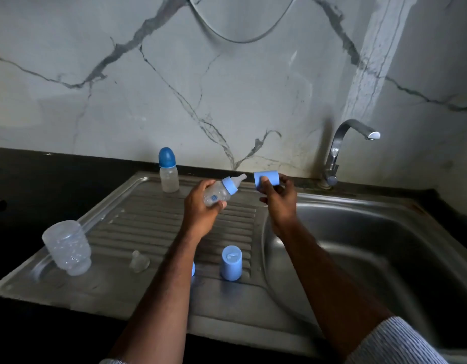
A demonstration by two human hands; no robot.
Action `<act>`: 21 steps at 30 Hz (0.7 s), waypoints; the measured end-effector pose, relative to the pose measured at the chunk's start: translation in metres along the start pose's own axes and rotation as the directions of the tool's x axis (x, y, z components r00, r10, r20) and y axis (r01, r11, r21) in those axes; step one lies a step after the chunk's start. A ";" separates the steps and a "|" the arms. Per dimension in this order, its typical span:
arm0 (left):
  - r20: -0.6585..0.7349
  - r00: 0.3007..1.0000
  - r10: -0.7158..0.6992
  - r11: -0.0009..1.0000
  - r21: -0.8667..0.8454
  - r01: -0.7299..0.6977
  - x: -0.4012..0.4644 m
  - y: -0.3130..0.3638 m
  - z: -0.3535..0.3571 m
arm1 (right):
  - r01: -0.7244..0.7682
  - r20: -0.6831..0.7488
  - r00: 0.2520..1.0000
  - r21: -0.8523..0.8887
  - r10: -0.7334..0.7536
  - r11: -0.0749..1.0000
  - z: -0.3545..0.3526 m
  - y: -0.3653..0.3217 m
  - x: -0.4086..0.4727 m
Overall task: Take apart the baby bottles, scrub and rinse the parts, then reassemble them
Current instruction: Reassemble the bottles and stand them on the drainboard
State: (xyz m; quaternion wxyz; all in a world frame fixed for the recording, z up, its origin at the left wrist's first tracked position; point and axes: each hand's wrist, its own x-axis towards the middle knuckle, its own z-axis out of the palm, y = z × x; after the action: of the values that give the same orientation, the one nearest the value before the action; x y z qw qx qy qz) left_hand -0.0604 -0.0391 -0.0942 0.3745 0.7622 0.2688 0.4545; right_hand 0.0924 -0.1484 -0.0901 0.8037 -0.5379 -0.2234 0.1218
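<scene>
Your left hand (200, 206) grips a small clear plastic baby bottle (218, 194) around its body, fingers curled over the top and thumb underneath. The bottle is tilted, and its light-blue screw collar (230, 185) and translucent silicone teat (239, 179) point up and to the right, toward your other hand. Your right hand (278, 200) pinches a light-blue cylindrical plastic cap (267, 179) between thumb and fingers, with the open end facing left toward the teat; the cap sits just beside the teat tip, with a slim gap between them. Both hands hover above the ribbed stainless-steel drainboard (148, 219), the right one near the edge of the steel sink basin (358, 232).

Behind your left hand, a second clear bottle with a darker blue domed cap (168, 170) stands upright at the back of the drainboard. Below your left wrist, a second light-blue cap (231, 262) stands with its closed end up on the ribs. A sliver of another light-blue part (193, 269) shows just beside your left forearm, mostly hidden. Further left of that forearm lies a loose translucent teat (139, 261), and well beyond it a wide clear plastic bottle body (67, 246) rests mouth-down on the drainboard's left rim. Behind your right hand, the curved chrome tap (340, 151) rises from the dark counter, spout over the basin.
</scene>
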 end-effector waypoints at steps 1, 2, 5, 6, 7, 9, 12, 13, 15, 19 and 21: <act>0.009 1.000 0.008 1.000 -0.001 -0.008 0.000 0.000 0.001 | -0.005 0.023 1.000 0.032 0.004 0.999 0.001 -0.004 0.000; 0.017 1.000 0.018 1.000 -0.005 -0.018 -0.001 0.001 0.001 | -0.003 0.059 0.998 0.045 0.000 0.999 0.002 -0.006 0.000; 0.043 0.999 0.033 0.999 -0.025 -0.032 -0.003 0.006 0.002 | 0.032 0.169 0.985 0.009 -0.033 0.999 0.009 -0.007 -0.003; 0.053 0.998 0.037 0.999 -0.032 -0.035 -0.004 0.007 0.002 | 0.042 0.195 0.980 -0.008 -0.040 0.999 0.010 -0.005 -0.003; 0.064 0.997 0.039 0.999 -0.039 -0.036 -0.005 0.009 0.002 | 0.047 0.212 0.976 -0.027 -0.041 0.999 0.011 -0.005 -0.004; 0.076 0.996 0.038 0.998 -0.059 -0.034 -0.006 0.010 0.000 | 0.047 0.229 0.973 -0.027 -0.039 0.999 0.012 -0.005 -0.004; 0.081 0.996 0.021 0.997 -0.073 -0.016 -0.006 0.011 -0.002 | 0.044 0.259 0.965 -0.029 -0.035 0.999 0.013 -0.004 -0.004; 0.077 0.997 0.019 0.998 -0.068 -0.014 -0.006 0.011 -0.003 | 0.046 0.264 0.964 -0.032 -0.036 0.998 0.014 -0.005 -0.004; 0.070 0.997 0.016 0.998 -0.055 -0.013 -0.005 0.010 -0.004 | 0.039 0.265 0.964 -0.033 -0.029 0.999 0.017 -0.005 -0.004; 0.065 0.998 0.004 0.999 -0.037 -0.001 -0.005 0.005 -0.005 | -0.002 0.291 0.957 -0.019 0.007 1.000 0.023 -0.004 -0.009; 0.054 0.999 0.003 1.000 -0.021 -0.002 -0.005 0.002 -0.005 | -0.013 0.299 0.954 -0.018 0.018 1.000 0.027 -0.005 -0.011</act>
State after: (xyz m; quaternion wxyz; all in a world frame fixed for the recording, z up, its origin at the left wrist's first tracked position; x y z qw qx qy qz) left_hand -0.0670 -0.0424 -0.0929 0.3890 0.7705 0.2527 0.4372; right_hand 0.0693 -0.1337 -0.0791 0.7555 -0.5213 -0.3391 0.2062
